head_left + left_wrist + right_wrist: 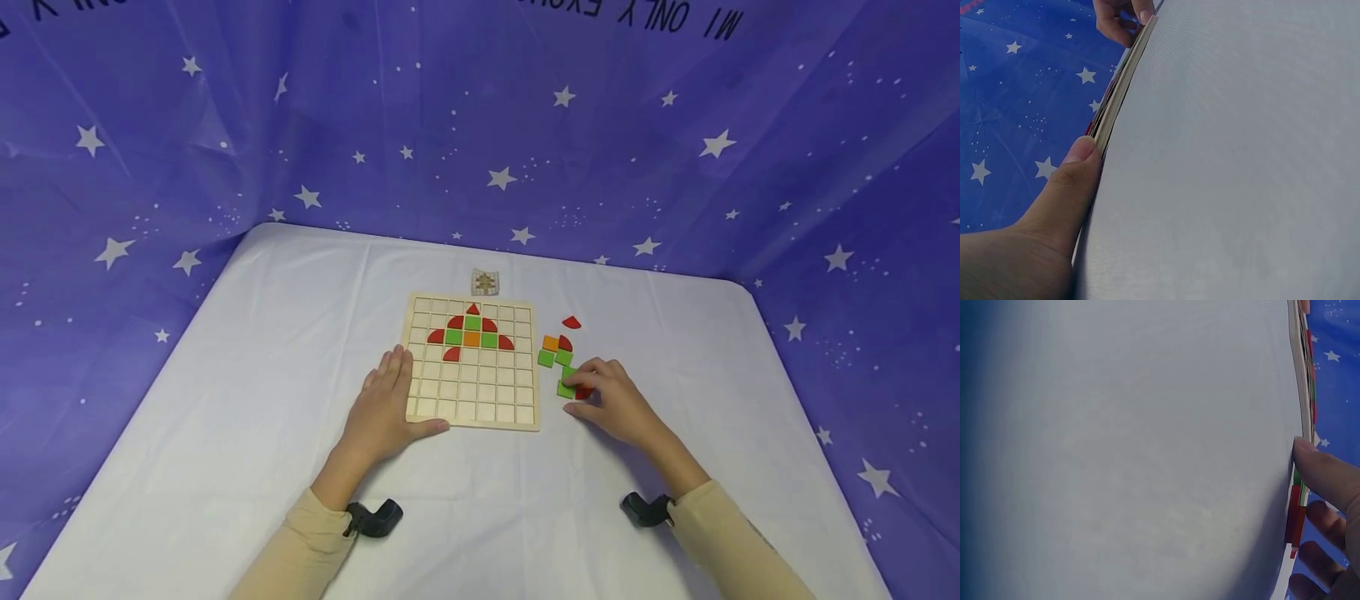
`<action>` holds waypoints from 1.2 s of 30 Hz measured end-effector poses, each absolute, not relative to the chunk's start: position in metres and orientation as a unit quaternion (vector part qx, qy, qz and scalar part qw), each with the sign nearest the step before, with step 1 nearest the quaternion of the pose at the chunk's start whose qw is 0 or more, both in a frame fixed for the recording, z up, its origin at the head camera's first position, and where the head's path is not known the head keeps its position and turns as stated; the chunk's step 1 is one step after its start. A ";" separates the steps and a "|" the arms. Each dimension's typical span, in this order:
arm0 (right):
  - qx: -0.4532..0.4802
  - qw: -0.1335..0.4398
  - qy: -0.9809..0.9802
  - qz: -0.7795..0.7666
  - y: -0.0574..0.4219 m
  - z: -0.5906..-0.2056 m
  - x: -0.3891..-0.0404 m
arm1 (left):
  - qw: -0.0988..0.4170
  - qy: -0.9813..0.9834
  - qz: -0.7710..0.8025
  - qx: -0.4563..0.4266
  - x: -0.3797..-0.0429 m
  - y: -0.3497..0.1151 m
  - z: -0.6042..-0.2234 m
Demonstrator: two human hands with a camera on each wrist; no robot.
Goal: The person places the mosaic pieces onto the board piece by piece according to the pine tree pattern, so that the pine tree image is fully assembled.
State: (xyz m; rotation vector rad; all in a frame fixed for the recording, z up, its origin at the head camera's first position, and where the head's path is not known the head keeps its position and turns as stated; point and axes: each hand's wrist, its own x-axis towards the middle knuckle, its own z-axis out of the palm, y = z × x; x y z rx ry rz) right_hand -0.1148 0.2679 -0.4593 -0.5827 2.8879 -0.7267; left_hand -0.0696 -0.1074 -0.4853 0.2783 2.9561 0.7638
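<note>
A wooden grid board (468, 408) lies on the table, with red, green and orange tiles set in its upper cells. Along its left edge rest the fingers of my left hand (382, 412), while the thumb (1080, 150) lies against the near edge. My right hand (618, 400) is over loose tiles to the right of the board. Its fingertips touch a green square tile (566, 389) and partly cover a red quarter-round tile (583, 392); the thumb (1322, 465) stands apart from the fingers in the right wrist view.
Further up lie an orange square tile (551, 342), another red quarter-round tile (566, 343), green square tiles (546, 358) and a lone red tile (572, 322). A small pattern card (485, 282) sits beyond the board. Purple star-printed cloth (450, 125) surrounds the white table (300, 333).
</note>
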 end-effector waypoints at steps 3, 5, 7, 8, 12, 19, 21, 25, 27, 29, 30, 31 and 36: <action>-0.187 0.050 0.952 -0.235 0.268 -0.461 -0.117 | 0.032 0.964 0.247 0.093 -0.069 -0.107 -0.486; -0.183 0.047 0.954 -0.233 0.268 -0.461 -0.117 | 0.026 0.964 0.247 0.096 -0.069 -0.107 -0.487; -0.181 0.044 0.955 -0.232 0.268 -0.462 -0.118 | 0.022 0.964 0.246 0.098 -0.069 -0.107 -0.487; -0.182 0.043 0.954 -0.234 0.268 -0.462 -0.119 | 0.023 0.964 0.244 0.098 -0.069 -0.107 -0.486; -0.187 0.044 0.952 -0.238 0.268 -0.461 -0.119 | 0.024 0.965 0.242 0.098 -0.069 -0.107 -0.485; -0.196 0.051 0.953 -0.227 0.266 -0.458 -0.119 | 0.030 0.965 0.242 0.095 -0.069 -0.107 -0.484; -0.198 0.051 0.953 -0.221 0.265 -0.458 -0.119 | 0.031 0.965 0.244 0.093 -0.069 -0.107 -0.484; -0.208 0.053 0.953 -0.214 0.263 -0.458 -0.118 | 0.031 0.964 0.247 0.091 -0.069 -0.107 -0.484; -0.213 0.053 0.952 -0.214 0.261 -0.457 -0.118 | 0.029 0.964 0.248 0.091 -0.069 -0.107 -0.485; -0.215 0.056 0.950 -0.219 0.260 -0.457 -0.119 | 0.027 0.964 0.248 0.092 -0.069 -0.107 -0.485; -0.216 0.059 0.949 -0.221 0.259 -0.456 -0.119 | 0.027 0.964 0.249 0.091 -0.069 -0.107 -0.486; -0.216 0.063 0.948 -0.223 0.259 -0.456 -0.119 | 0.026 0.964 0.248 0.091 -0.069 -0.107 -0.486; -0.218 0.083 0.945 -0.229 0.257 -0.457 -0.121 | 0.032 0.964 0.248 0.091 -0.070 -0.107 -0.484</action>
